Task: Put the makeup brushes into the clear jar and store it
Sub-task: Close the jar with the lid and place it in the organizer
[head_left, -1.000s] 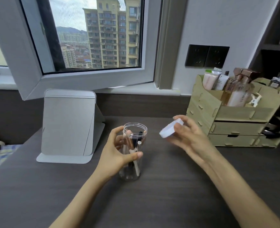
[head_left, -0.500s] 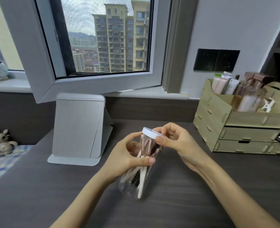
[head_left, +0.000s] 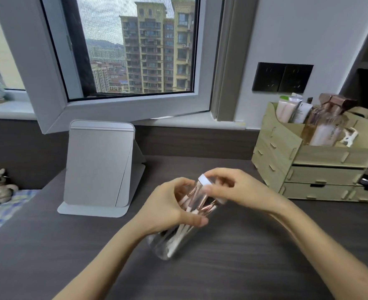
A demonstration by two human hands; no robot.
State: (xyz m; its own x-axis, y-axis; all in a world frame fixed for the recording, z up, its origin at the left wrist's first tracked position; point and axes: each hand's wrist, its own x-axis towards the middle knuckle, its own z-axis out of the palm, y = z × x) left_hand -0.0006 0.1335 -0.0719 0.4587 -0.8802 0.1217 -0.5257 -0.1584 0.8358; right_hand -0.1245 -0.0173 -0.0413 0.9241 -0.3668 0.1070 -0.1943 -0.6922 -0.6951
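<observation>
The clear jar (head_left: 172, 243) is tilted, top leaning away to the right, lifted over the dark desk (head_left: 232, 267). Several makeup brushes (head_left: 197, 207) with pink and rose-gold handles lie inside it. My left hand (head_left: 170, 208) is wrapped around the jar's middle. My right hand (head_left: 237, 189) grips the white lid (head_left: 205, 180), which sits on the jar's mouth. My fingers hide part of the lid.
A grey folding mirror (head_left: 98, 167) stands at the back left of the desk. A wooden drawer organiser (head_left: 317, 167) with bottles and tubes stands at the right. A plush toy (head_left: 0, 187) lies on checked cloth at the far left. An open window sash (head_left: 118, 109) hangs over the back.
One second ago the white lid was held apart from the upright jar. My right hand has set it on the mouth, and the jar has been tilted and lifted.
</observation>
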